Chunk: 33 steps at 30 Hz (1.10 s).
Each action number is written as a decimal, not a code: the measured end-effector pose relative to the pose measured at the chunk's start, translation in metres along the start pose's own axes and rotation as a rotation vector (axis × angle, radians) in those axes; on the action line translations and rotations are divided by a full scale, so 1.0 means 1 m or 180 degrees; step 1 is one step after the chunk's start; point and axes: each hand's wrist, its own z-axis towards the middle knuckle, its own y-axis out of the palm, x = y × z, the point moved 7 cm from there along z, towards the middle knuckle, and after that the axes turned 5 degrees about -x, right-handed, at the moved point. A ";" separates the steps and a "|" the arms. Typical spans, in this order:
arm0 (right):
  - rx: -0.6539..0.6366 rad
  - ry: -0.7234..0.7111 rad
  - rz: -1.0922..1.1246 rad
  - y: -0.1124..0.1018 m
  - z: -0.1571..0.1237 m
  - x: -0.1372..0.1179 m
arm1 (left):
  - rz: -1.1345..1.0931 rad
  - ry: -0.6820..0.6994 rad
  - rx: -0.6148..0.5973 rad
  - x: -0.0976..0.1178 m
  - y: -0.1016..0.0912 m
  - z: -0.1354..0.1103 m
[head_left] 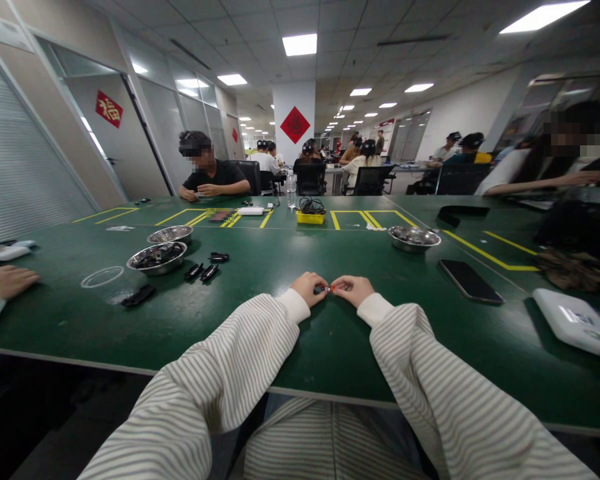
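Note:
Both my hands rest on the green table (pixel 280 333) just ahead of me, fingertips meeting. My left hand (pixel 309 287) and my right hand (pixel 353 290) are both pinched on a tiny part (pixel 329 289) with a silver end and an orange-red end. It is too small to name. To the left lie three small black clips (pixel 206 269), a larger black piece (pixel 138 296), a clear round lid (pixel 103 277) and two steel bowls, the nearer one (pixel 157 257) holding dark parts.
A third steel bowl (pixel 414 237) stands to the right, with a black phone (pixel 470 281) and a white device (pixel 577 322) nearer the right edge. A yellow tray of cables (pixel 311 212) and a water bottle (pixel 291 190) sit further back. Other people sit around; someone's hand (pixel 6 281) rests at far left.

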 end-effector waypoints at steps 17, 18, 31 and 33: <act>0.0106 -0.0308 -0.0022 -0.007 -0.005 -0.016 | -0.0218 0.0010 0.0151 0.002 -0.006 -0.002; 0.0093 -0.0320 -0.0004 -0.007 -0.005 -0.016 | -0.0226 -0.0004 0.0128 0.002 -0.005 -0.002; -0.0154 -0.0271 0.0119 -0.001 -0.004 -0.013 | -0.0157 0.0139 -0.0208 0.010 0.000 -0.004; -0.0219 -0.0260 0.0049 -0.001 -0.004 -0.013 | 0.0118 0.0218 -0.0267 0.010 0.000 -0.004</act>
